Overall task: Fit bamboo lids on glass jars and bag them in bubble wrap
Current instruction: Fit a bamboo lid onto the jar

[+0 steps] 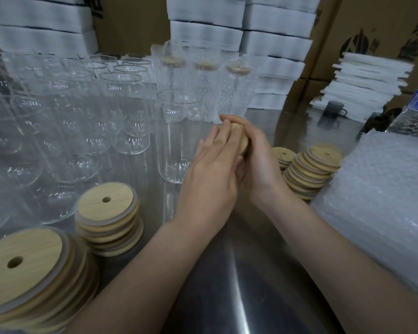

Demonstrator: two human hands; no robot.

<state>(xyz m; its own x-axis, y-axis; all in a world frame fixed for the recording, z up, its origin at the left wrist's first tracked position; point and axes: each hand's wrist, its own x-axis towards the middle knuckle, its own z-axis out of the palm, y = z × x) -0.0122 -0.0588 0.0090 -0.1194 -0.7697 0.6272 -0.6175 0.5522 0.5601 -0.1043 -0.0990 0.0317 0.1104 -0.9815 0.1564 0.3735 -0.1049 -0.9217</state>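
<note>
Bamboo is showing between the two hands right now: a single bamboo lid (242, 138) is being held just right of the tall glass jar (179, 131), up off the steel worktop (227, 273). The right hand (258, 160) is curling its fingers over the lid's rim and gripping it, while the left hand (209, 172) is laying fairly straight fingers flat against the lid's face, its thumb hidden. Both hands are touching each other, and the left one is partly covering the jar's lower right side. The jar itself is standing upright and uncovered. Behind it and slightly right, three bagged jars (234, 90) are standing in bubble wrap, lids on. Left of the jar, a crowd of empty jars (70, 121) is filling that side. In front of the jar and to its left, two lid stacks (108, 220) are waiting. Right of the jar, beyond the hands, another leaning lid pile (311, 172) is resting against a heap of bubble wrap (381, 196).
</note>
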